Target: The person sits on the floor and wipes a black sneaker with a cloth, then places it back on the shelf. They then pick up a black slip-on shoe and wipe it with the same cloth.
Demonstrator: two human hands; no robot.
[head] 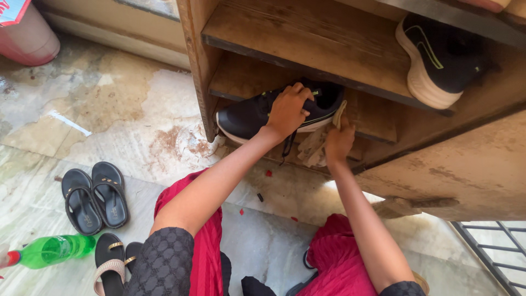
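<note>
Head view: left hand (287,109) grips black sneaker (274,112) in shelf (307,33); right hand (338,141) clutches cloth (318,145).

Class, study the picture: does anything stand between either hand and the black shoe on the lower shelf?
Nothing does for the left hand: it already grips the black shoe. The right hand holds a beige cloth, which lies between it and the shoe.

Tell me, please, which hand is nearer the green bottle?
Left. The left hand grips the black sneaker, on the green bottle's side; the right hand, holding a cloth, is farther.
</note>
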